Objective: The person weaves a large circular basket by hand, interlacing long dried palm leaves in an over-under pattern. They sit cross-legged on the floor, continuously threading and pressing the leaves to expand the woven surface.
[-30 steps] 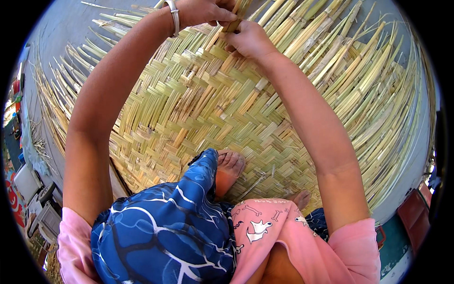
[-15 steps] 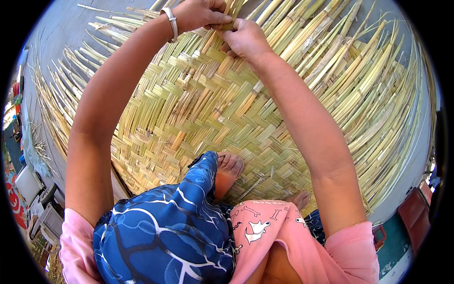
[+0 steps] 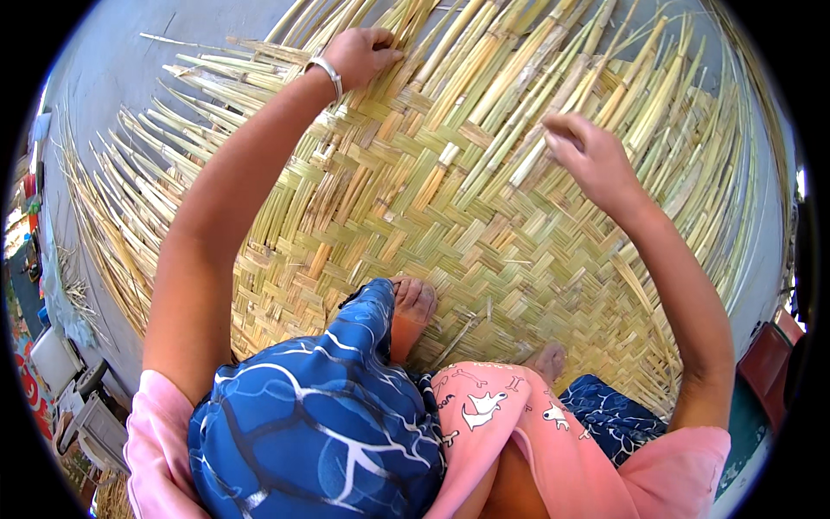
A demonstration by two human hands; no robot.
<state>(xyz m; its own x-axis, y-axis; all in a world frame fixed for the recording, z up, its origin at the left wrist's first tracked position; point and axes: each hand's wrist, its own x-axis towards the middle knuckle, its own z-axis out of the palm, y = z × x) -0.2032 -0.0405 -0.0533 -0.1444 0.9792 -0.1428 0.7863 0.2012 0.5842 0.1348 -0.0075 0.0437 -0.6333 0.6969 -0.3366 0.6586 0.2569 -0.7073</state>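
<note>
I see the woven mat (image 3: 519, 251) across the centre, the left hand (image 3: 359, 59) curled at its strips (image 3: 413, 39) near 11 o'clock, the right hand (image 3: 590, 160) half-curled at 2 o'clock, any grip impossible to tell.

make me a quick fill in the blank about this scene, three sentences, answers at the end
The left hand is at loose strips of the woven mat, near the picture's ____ edge.
A pale bracelet circles the ____ wrist, while the right hand has none.
The main colour of the shirt is ____.

Missing words: top; left; pink.
</note>
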